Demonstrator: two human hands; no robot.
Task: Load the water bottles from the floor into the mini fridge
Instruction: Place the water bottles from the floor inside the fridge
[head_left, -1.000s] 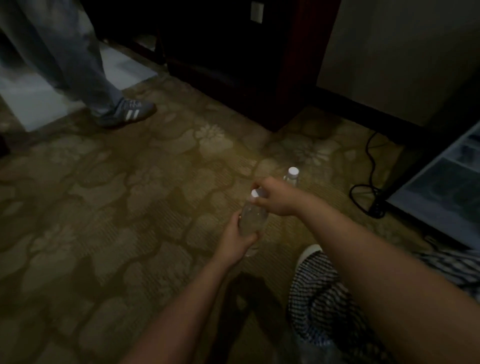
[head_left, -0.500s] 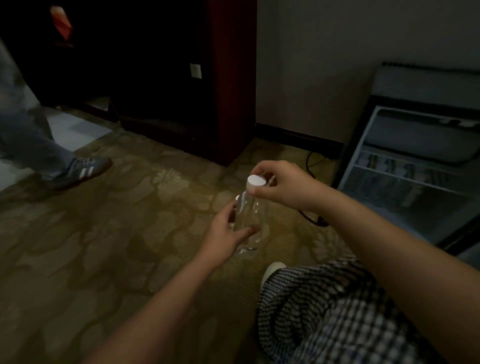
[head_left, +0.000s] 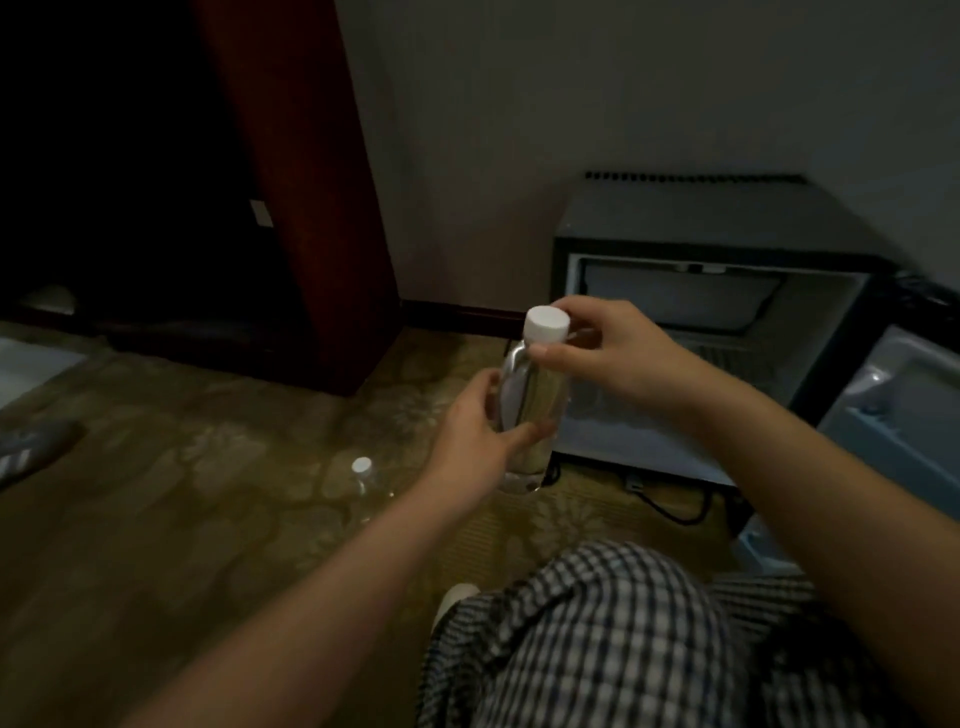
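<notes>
Now both forearms reach forward from the bottom of the view and meet on one water bottle (head_left: 535, 410), held upright in the air just right of centre. The left hand (head_left: 467, 441) comes in from seven o'clock and wraps the lower half of the clear body, with its fingers curled round the far side and the thumb laid across the near side. The right hand (head_left: 618, 353) comes in from four o'clock. Its thumb and bent fingers pinch the neck directly under the white cap (head_left: 545, 325), which stands clear above them.

The mini fridge (head_left: 701, 218) sits on the floor against the wall at two o'clock from the bottle, and its opening faces the person. Its door (head_left: 904, 415) is swung out to three o'clock. The bottle overlaps the lower left corner of the opening in this view. The dim light hides what the fridge holds.

A second bottle (head_left: 363, 480) with a white cap appears to stand on the patterned carpet (head_left: 182, 519) at eight o'clock from the held one, well apart from both hands. A dark cable (head_left: 675, 512) runs along the floor below the fridge at five o'clock. A checked trouser knee (head_left: 597, 649) fills the six o'clock area. A reddish wooden panel (head_left: 311, 182) rises at eleven o'clock. The toe of a grey shoe (head_left: 36, 441) shows at nine o'clock.
</notes>
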